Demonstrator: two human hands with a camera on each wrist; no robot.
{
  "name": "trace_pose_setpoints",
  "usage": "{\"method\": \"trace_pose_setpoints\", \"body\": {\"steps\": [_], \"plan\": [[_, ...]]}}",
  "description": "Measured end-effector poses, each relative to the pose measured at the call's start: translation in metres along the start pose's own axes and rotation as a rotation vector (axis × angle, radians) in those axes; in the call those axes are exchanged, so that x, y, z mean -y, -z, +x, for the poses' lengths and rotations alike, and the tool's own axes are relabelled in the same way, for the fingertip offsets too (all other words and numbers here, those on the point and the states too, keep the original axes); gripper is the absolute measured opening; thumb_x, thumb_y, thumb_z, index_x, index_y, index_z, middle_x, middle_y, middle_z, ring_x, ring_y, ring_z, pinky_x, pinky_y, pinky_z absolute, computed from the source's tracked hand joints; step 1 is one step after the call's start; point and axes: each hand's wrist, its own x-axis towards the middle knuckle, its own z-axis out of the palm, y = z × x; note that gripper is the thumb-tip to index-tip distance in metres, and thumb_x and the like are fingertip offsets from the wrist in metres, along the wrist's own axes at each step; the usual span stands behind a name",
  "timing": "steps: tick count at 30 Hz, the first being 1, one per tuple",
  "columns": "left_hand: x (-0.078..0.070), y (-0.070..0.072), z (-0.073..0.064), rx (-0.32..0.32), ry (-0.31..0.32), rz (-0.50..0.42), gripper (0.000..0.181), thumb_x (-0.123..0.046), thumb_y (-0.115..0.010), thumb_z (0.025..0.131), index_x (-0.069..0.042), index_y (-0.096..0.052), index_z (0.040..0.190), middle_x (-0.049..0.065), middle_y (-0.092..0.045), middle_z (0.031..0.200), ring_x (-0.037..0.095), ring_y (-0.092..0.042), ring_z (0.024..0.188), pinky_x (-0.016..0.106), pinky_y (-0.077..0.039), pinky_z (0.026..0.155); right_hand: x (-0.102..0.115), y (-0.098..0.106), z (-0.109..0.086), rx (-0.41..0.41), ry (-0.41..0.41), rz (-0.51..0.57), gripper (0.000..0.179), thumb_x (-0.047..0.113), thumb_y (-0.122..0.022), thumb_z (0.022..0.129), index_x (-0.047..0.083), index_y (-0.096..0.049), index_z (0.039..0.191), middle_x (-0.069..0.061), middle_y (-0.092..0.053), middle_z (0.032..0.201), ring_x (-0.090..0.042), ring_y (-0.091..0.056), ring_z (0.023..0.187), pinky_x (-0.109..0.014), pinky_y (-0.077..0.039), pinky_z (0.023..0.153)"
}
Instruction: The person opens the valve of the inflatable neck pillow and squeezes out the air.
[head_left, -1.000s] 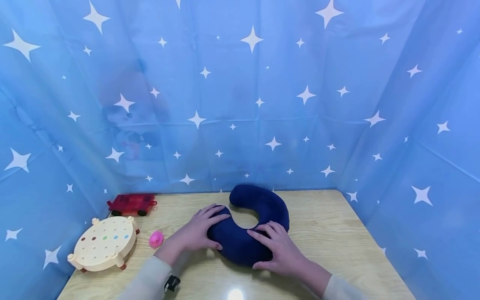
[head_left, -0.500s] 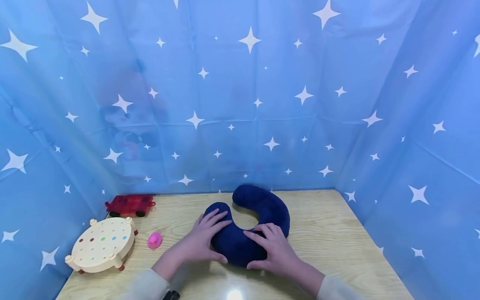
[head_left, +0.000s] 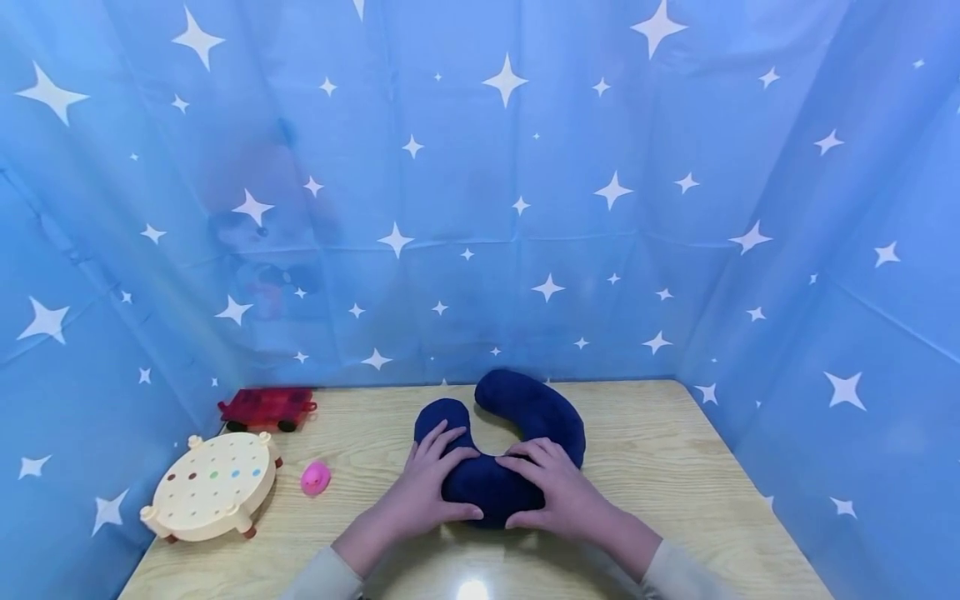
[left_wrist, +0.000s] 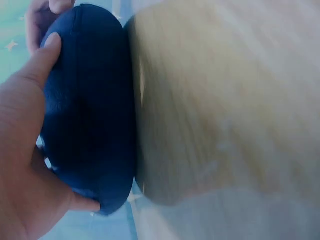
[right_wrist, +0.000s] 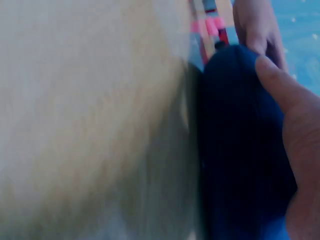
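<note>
A dark blue U-shaped neck pillow (head_left: 534,408) lies on the table, its opening facing the back left. My left hand (head_left: 429,492) grips the left part of the curve, fingers over the top and thumb along the near side. On the right part of the same curve, my right hand (head_left: 561,493) holds the pillow in a similar way. Both thumbs point toward each other across the near side. Close up in the left wrist view, the pillow (left_wrist: 95,110) shows a seam beside the thumb. The right wrist view has the pillow (right_wrist: 240,135) under the right thumb.
A cream round toy (head_left: 213,496) with short legs and coloured dots stands at the left of the wooden table (head_left: 667,475). Behind it is a red wheeled cart (head_left: 266,408). Between toy and pillow sits a small pink toy (head_left: 315,477). A starry blue curtain (head_left: 465,167) surrounds the table.
My left hand has slid right along the pillow toward the middle of its curve, uncovering the left end. The pillow has turned slightly; my right hand stays nearly in place.
</note>
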Motion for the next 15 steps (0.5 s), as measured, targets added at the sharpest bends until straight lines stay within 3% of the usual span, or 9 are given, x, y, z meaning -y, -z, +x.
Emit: {"method": "trace_pose_setpoints", "body": {"steps": [9, 15], "plan": [[0.023, 0.006, 0.011, 0.077, -0.054, -0.062, 0.071, -0.065, -0.089, 0.086, -0.035, -0.065, 0.147, 0.004, -0.035, 0.178, 0.036, -0.010, 0.169, 0.075, -0.023, 0.126, -0.042, 0.023, -0.003, 0.080, 0.041, 0.055, 0.090, 0.067, -0.092, 0.078, 0.024, -0.067, 0.152, -0.006, -0.066, 0.149, -0.034, -0.053, 0.145, -0.066, -0.025, 0.126], [0.036, 0.016, 0.020, 0.123, -0.098, -0.082, 0.070, -0.058, -0.092, 0.085, -0.033, -0.066, 0.145, 0.004, -0.035, 0.178, 0.036, -0.011, 0.170, 0.073, -0.024, 0.127, -0.055, 0.024, -0.005, 0.068, 0.062, 0.051, 0.091, 0.069, -0.092, 0.076, 0.026, -0.066, 0.152, -0.006, -0.068, 0.147, -0.030, -0.054, 0.142, -0.065, -0.027, 0.124]]}}
